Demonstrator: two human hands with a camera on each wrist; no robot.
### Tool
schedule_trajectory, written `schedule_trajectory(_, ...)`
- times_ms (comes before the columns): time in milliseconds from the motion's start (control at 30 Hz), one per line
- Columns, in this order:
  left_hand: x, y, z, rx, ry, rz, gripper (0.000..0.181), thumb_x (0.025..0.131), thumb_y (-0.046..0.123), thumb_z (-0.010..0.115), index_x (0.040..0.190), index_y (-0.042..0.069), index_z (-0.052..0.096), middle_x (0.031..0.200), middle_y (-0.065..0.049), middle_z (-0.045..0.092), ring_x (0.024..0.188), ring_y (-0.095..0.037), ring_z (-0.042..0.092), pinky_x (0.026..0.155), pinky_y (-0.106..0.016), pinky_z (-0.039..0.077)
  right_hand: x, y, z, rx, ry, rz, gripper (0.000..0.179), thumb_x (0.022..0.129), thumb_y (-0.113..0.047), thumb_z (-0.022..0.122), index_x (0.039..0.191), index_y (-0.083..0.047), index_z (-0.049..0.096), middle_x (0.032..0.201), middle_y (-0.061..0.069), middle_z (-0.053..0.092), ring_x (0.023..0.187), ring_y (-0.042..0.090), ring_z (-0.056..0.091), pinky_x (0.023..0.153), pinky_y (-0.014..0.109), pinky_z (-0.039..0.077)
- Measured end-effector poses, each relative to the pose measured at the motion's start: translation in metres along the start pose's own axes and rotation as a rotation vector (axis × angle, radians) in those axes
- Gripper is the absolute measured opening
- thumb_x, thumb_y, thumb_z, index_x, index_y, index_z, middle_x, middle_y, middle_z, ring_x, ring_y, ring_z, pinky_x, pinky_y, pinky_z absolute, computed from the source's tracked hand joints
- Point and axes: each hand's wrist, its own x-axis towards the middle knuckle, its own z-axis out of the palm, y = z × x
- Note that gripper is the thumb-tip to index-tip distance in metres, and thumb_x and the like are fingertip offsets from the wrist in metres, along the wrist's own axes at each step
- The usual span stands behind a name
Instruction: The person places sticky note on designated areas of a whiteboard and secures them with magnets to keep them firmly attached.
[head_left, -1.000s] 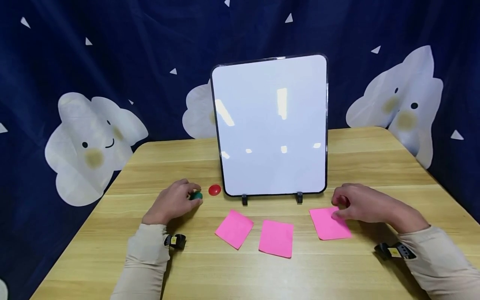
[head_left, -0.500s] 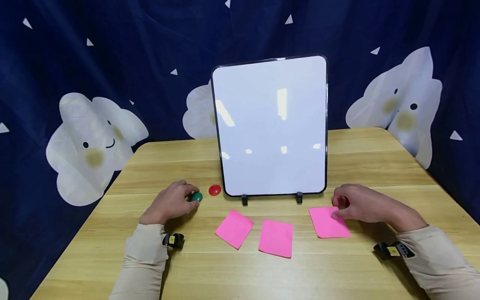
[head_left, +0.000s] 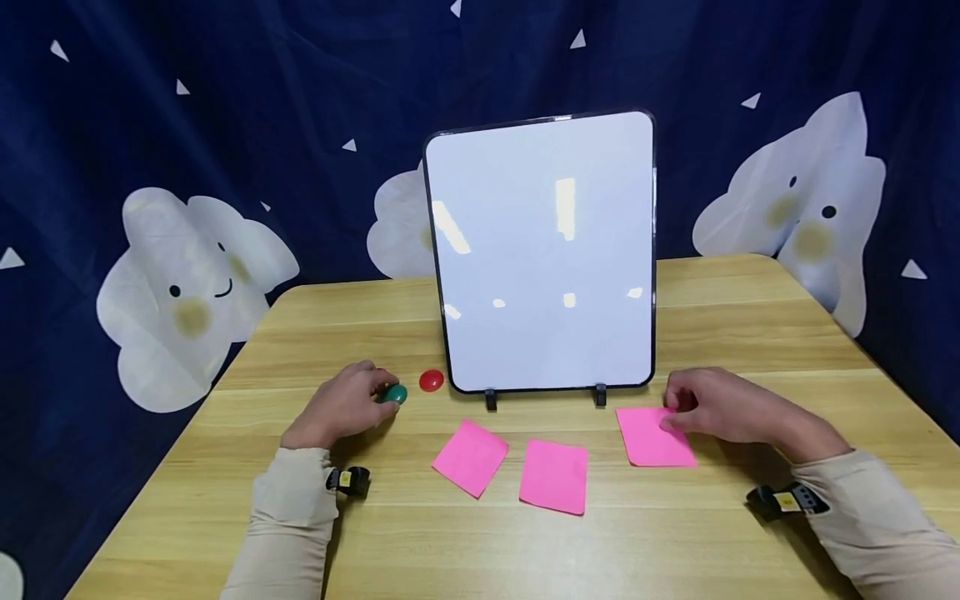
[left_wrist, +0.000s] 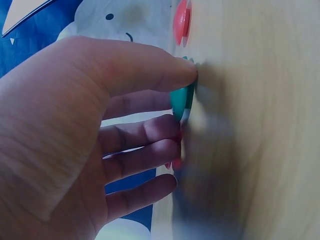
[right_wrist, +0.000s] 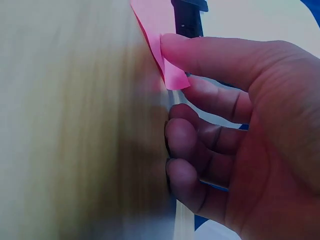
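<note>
Curtain (head_left: 330, 67) of dark blue, printed with pale clouds, forms the backdrop to a wooden table (head_left: 675, 554). On the table a whiteboard (head_left: 525, 233) stands upright on black feet (head_left: 491, 401). The left hand (head_left: 341, 408) rests low over the tabletop to the left of the board, thumb and forefinger nearly closed across a small object, the other fingers loosely extended. The right hand (head_left: 720, 408), to the right of the board, pinches a note's corner, thumb on the upper face and forefinger behind, the remaining fingers curled. Three pink squares lie before the board: the left pink note (head_left: 471, 458), the middle pink note (head_left: 553, 477), both untouched, and the right pink note (head_left: 652, 437), the one pinched, its corner apparently raised. Smallest are the discs: a red disc (head_left: 431, 381) just beside the board's lower left corner, a green disc (head_left: 396, 394) between left thumb and forefinger, and a second red piece (left_wrist: 176, 163), mostly hidden behind the left fingers. The step in hand appears to be picking up note and disc; it is best done by peeling the paper gently to avoid a crease, and by gripping the disc's rim squarely, clear of its neighbours.
</note>
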Motion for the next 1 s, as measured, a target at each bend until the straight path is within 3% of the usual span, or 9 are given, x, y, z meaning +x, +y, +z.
schedule_trajectory(300, 0.0011, -0.0023, 0.0019, -0.025, 0.002, -0.011, 0.032, 0.086, 0.026, 0.075, 0.112, 0.009, 0.074, 0.097, -0.002, 0.06, 0.085, -0.019, 0.054, 0.076, -0.04, 0.051, 0.0017, 0.0011, 0.0034, 0.009, 0.029, -0.004, 0.019, 0.088, -0.019, 0.077, 0.084, -0.017, 0.059, 0.074, -0.006, 0.053, 0.068, 0.011, 0.049, 0.06, 0.025, 0.041)
schedule_trajectory(633, 0.0007, -0.0007, -0.0012, -0.04, 0.004, -0.013, 0.03, 0.085, 0.026, 0.075, 0.11, 0.009, 0.074, 0.097, -0.003, 0.061, 0.086, -0.02, 0.054, 0.077, -0.041, 0.051, 0.0013, -0.0026, 0.0022, 0.006, 0.096, -0.067, 0.018, 0.089, -0.007, 0.073, 0.083, -0.018, 0.06, 0.075, -0.009, 0.054, 0.071, 0.009, 0.049, 0.064, 0.025, 0.041)
schedule_trajectory(1000, 0.001, -0.004, -0.0005, -0.051, 0.0, -0.019, 0.031, 0.085, 0.029, 0.076, 0.109, 0.009, 0.073, 0.097, -0.002, 0.062, 0.086, -0.02, 0.055, 0.078, -0.042, 0.051, 0.0022, -0.0014, 0.0022, 0.099, 0.123, -0.035, 0.019, 0.088, -0.007, 0.074, 0.082, -0.016, 0.059, 0.073, -0.006, 0.054, 0.066, 0.009, 0.047, 0.059, 0.025, 0.039)
